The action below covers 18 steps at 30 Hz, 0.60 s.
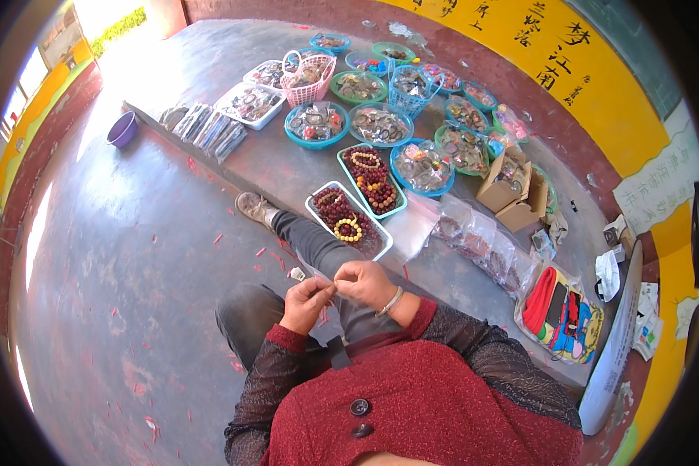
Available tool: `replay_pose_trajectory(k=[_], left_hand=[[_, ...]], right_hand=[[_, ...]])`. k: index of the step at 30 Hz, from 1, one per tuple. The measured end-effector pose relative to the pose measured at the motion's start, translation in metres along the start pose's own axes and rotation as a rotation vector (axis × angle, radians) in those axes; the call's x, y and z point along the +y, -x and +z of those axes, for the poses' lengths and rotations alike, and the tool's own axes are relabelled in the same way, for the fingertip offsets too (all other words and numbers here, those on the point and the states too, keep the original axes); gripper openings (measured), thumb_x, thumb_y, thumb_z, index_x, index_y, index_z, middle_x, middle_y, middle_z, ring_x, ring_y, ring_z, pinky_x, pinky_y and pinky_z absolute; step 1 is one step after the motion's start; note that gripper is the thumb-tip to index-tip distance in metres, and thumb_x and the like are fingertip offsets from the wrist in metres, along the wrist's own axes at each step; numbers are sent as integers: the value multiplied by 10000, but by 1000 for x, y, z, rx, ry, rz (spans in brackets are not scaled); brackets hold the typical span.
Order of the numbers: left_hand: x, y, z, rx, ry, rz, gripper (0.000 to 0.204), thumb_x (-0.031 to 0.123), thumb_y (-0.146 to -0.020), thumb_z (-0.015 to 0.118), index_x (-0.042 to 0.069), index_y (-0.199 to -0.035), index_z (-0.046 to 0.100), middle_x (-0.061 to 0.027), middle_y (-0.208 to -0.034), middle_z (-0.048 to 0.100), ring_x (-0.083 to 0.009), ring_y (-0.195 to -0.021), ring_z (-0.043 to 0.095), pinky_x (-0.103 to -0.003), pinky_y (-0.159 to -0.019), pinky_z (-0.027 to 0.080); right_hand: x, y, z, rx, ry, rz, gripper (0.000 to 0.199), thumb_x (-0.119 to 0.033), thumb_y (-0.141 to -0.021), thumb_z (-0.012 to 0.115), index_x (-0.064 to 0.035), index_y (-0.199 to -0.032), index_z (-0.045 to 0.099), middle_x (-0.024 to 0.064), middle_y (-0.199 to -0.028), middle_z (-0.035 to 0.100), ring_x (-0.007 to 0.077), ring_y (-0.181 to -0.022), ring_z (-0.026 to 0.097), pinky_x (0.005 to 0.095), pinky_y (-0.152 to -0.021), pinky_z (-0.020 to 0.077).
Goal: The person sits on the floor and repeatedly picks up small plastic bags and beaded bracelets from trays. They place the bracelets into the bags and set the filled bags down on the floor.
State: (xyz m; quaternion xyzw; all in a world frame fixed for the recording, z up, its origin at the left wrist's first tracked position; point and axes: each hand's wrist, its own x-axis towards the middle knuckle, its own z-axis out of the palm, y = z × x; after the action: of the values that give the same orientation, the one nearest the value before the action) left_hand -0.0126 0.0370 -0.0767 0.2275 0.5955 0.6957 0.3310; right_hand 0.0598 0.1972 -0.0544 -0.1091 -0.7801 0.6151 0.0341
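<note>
Above my lap my left hand (308, 301) and my right hand (366, 284) meet fingertip to fingertip. Both are closed in a pinch. What they pinch is too small to make out; a faint clear edge, perhaps thin plastic, shows just beyond the fingers. A bracelet (390, 301) circles my right wrist. Beyond my hands, on the raised step, stands a white tray (382, 247) of dark red bead bracelets with a yellow bead bracelet (348, 230) on top. Behind it is a second, pale green-rimmed tray (400, 203) of dark and orange bead bracelets.
Many bowls and baskets of bagged goods crowd the step, among them a blue bowl (421, 189) and a pink basket (309, 92). Clear bags (485, 241), a cardboard box (505, 182) and a colourful bag (559, 314) lie to the right. A purple basin (122, 130) stands far left.
</note>
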Motion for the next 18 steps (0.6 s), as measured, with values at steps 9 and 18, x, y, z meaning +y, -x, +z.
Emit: replay_pose_trajectory(k=[9, 18], left_hand=[[0, -3, -9, -55, 221, -103, 100, 84, -879, 543, 15, -848, 609, -43, -760, 617, -113, -677, 575, -236, -636, 465], [-8, -5, -7, -23, 259, -112, 103, 100, -897, 547, 9, -875, 589, -35, -770, 621, -93, -684, 578, -229, -638, 482]], right_hand=[[18, -7, -5, -171, -629, 276, 93, -117, -834, 597, -26, -842, 617, 17, -770, 617, 90, -695, 569, 221, -670, 457], [5, -4, -4, -99, -230, 54, 99, -100, -817, 627, -15, -868, 623, 21, -789, 629, 78, -724, 569, 228, -676, 465]])
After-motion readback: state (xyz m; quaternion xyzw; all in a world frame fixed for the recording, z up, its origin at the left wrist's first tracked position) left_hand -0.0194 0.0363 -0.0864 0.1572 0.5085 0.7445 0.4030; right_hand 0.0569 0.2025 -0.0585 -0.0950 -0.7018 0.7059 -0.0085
